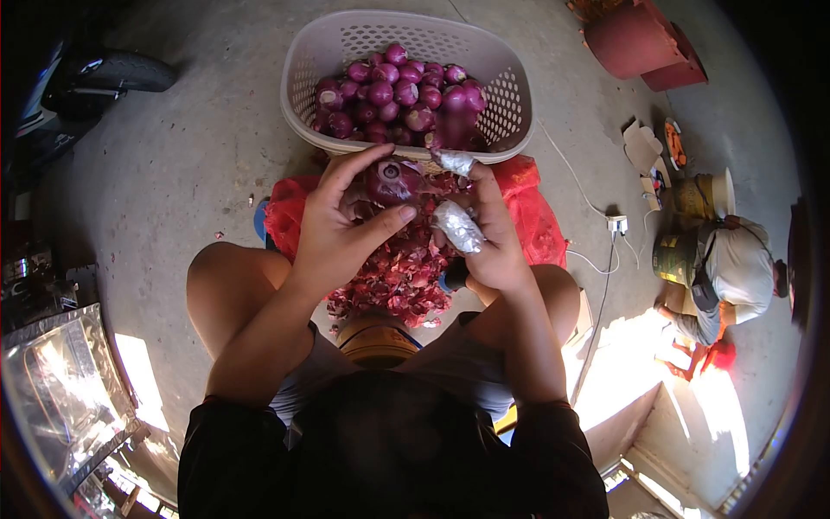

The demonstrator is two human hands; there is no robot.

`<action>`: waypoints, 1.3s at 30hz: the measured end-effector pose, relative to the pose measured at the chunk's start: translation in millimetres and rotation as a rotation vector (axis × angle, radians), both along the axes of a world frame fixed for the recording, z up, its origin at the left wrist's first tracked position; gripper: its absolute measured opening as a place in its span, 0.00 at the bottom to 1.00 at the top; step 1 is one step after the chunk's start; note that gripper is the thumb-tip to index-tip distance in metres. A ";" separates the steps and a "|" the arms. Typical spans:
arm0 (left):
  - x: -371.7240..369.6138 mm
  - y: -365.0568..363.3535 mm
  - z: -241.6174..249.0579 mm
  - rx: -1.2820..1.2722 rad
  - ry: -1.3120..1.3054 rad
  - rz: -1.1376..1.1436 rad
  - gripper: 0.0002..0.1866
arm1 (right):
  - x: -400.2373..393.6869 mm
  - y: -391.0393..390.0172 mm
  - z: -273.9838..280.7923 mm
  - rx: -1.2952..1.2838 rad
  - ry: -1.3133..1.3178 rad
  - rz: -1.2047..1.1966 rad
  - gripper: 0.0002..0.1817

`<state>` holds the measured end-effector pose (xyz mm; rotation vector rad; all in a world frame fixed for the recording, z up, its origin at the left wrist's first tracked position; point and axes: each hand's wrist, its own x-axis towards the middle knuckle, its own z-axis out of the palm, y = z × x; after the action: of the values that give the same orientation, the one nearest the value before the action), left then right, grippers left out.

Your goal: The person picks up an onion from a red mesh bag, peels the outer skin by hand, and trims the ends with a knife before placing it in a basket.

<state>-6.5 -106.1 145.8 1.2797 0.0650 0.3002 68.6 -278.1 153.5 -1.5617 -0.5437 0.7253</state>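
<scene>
A purple-red onion [393, 181] is gripped between the thumb and fingers of my left hand [347, 212], its round root end facing up. Just to the right is my right hand [494, 221], with silvery wrapping on the thumb and index finger. Those two fingers are apart, and I make out nothing held between them. Below both hands lies a heap of loose red onion skins [393, 281], partly over a red mesh sack [529, 212]. In front of my hands stands a grey perforated basket [298, 91] holding many peeled onions [406, 93].
A power adapter [616, 223] with cables lies on the concrete floor to the right. Farther right a person [742, 268] bends beside buckets [705, 195]. Red tubs [635, 43] are at the upper right, a motorcycle wheel [130, 71] at the upper left.
</scene>
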 end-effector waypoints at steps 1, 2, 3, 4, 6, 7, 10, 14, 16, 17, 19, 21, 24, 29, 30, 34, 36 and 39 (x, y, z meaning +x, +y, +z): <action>-0.3 -0.7 -0.1 0.001 -0.005 -0.002 0.29 | -3.6 6.2 2.3 0.076 0.025 -0.026 0.28; -0.6 -1.6 0.0 -0.013 -0.002 -0.011 0.29 | -4.1 7.8 -0.6 0.068 -0.021 -0.020 0.28; -1.0 -2.5 0.3 -0.027 0.002 -0.020 0.29 | -3.4 8.5 -5.7 0.060 -0.068 -0.015 0.28; -1.1 -3.3 0.4 -0.041 0.005 -0.030 0.29 | -3.6 9.4 -6.9 0.062 -0.089 -0.017 0.27; -0.9 -3.7 -1.6 -0.043 -0.011 -0.028 0.29 | -4.1 12.0 -7.7 0.077 -0.104 -0.028 0.26; -0.8 -3.5 -2.6 -0.044 -0.018 -0.026 0.29 | -4.2 13.2 -7.4 0.085 -0.095 -0.036 0.26; -0.2 -3.6 -2.9 -0.055 -0.030 -0.022 0.29 | -3.1 15.0 -6.6 0.109 -0.035 -0.057 0.24; -0.8 -3.0 0.0 -0.059 -0.047 -0.025 0.29 | 1.3 9.9 -4.0 0.204 0.128 -0.064 0.24; -0.7 -2.2 -1.9 -0.038 -0.052 -0.012 0.30 | 0.2 8.3 0.1 0.220 0.112 -0.021 0.24; -1.2 -1.3 -1.3 -0.032 -0.036 -0.023 0.30 | 0.5 6.9 0.1 0.201 0.097 0.003 0.24; -2.7 0.0 1.1 -0.019 -0.003 -0.046 0.30 | -0.1 6.9 -0.8 0.172 0.049 0.028 0.24; -3.2 -0.6 2.1 0.006 -0.012 -0.043 0.31 | -1.6 8.9 -2.4 0.179 0.004 0.020 0.24; -2.6 -1.2 4.3 0.083 -0.034 -0.025 0.31 | -2.6 12.2 -5.9 0.227 -0.046 -0.004 0.24; -3.0 -0.8 -0.9 0.057 -0.035 -0.040 0.28 | -0.2 8.6 -11.1 0.166 -0.167 0.023 0.22; -2.5 -0.9 -1.2 0.014 -0.030 -0.037 0.26 | 0.1 7.3 -12.7 0.151 -0.199 0.026 0.21; -1.9 -1.2 3.2 -0.056 -0.050 -0.043 0.23 | -1.0 8.2 -14.1 0.186 -0.243 0.004 0.20; -1.3 -1.3 4.0 -0.078 -0.050 -0.034 0.24 | -1.4 9.4 -13.7 0.219 -0.228 -0.016 0.20; -1.0 -0.7 2.6 -0.091 -0.056 -0.028 0.26 | -1.7 9.4 -15.6 0.218 -0.221 -0.044 0.21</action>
<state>-7.5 -106.8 148.5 1.1801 0.0130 0.3055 66.9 -268.7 137.9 -1.4525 -0.7247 0.4455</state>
